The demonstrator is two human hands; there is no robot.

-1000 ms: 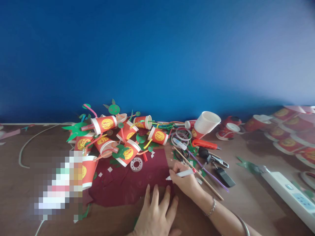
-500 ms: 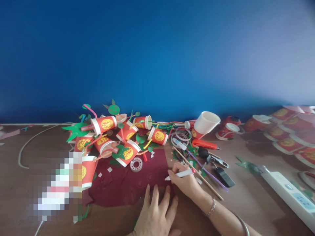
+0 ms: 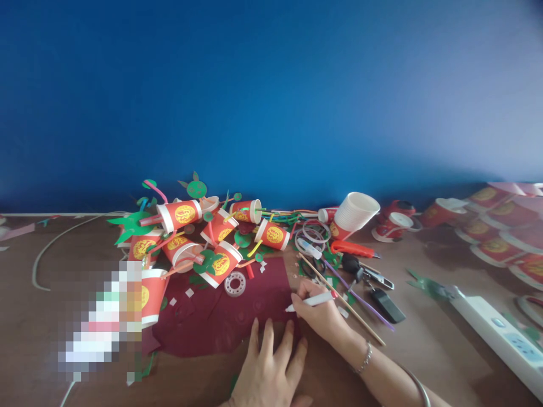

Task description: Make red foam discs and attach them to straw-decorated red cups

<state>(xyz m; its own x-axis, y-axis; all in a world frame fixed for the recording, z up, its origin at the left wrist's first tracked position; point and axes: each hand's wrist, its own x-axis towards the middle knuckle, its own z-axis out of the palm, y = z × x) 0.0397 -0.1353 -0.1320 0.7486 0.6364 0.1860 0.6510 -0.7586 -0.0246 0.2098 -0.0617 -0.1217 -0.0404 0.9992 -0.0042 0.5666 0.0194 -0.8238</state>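
Note:
A dark red sheet lies on the table under a roll of white tape. Across the sheet's lower right edge, my left hand rests with its fingers spread, holding nothing. My right hand is closed around a white marker with a red end; its tip is at the sheet's right edge. Beside that hand lies a thin wooden stick. Small white paper squares and red paper cups with straws and green cutouts sit at the sheet's far side.
Stacked paper cups, an orange cutter, keys with a black fob and a purple stem lie to the right. Farther right are green-handled pliers and a white power strip. A blue wall rises behind.
The marker in my right hand has shifted very slightly to the right. My left hand stays in place.

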